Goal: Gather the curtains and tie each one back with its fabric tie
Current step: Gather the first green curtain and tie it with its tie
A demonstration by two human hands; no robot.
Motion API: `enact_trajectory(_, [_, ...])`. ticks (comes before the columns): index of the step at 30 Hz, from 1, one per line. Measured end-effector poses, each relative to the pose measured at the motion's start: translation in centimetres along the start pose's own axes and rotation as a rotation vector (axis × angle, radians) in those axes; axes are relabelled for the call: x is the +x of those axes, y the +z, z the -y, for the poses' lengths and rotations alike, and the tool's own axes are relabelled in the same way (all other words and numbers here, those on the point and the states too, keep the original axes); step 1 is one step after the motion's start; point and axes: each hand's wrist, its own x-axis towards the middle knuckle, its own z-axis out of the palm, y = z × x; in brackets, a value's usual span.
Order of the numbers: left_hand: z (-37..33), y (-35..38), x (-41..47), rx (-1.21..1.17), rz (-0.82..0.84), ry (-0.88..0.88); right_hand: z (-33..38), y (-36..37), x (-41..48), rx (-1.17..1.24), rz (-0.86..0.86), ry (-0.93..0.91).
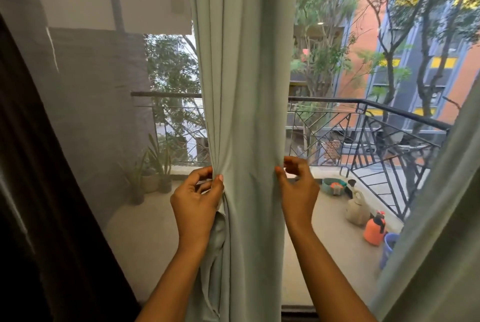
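Observation:
A pale green curtain [246,88] hangs in folds down the middle of the view, in front of a glass door. My left hand [197,199] pinches its left edge at about waist height, with a bunch of fabric trailing below the palm. My right hand [298,189] grips the curtain's right edge at the same height with thumb and fingertips. A second pale green curtain [441,230] hangs at the far right. No separate fabric tie can be told apart from the folds.
A sheer grey net curtain [85,114] covers the left pane, and a dark curtain [39,217] hangs at the far left. Outside lies a balcony with a black railing [376,124], potted plants [155,173], a jug [357,207] and an orange sprayer [375,228].

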Motion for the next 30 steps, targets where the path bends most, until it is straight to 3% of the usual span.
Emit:
enact_trajectory(5, [-0.2, 1.0, -1.1, 0.003, -0.024, -0.012, 0.4, 0.2, -2.8, 0.046, 0.017, -0.171])
enact_trajectory(11, [-1.1, 2.1, -2.2, -0.018, -0.005, -0.041, 1.7, 0.7, -4.7, 0.136, 0.133, -0.243])
enact_trajectory(20, [-1.3, 2.8, -2.8, -0.035, 0.02, -0.046, 1.8, -0.4, -5.2, 0.278, 0.204, -0.238])
enact_trajectory(30, [-1.4, 2.3, -2.5, -0.133, 0.109, -0.044, 1.6, 0.1, -5.2, 0.254, 0.242, -0.296])
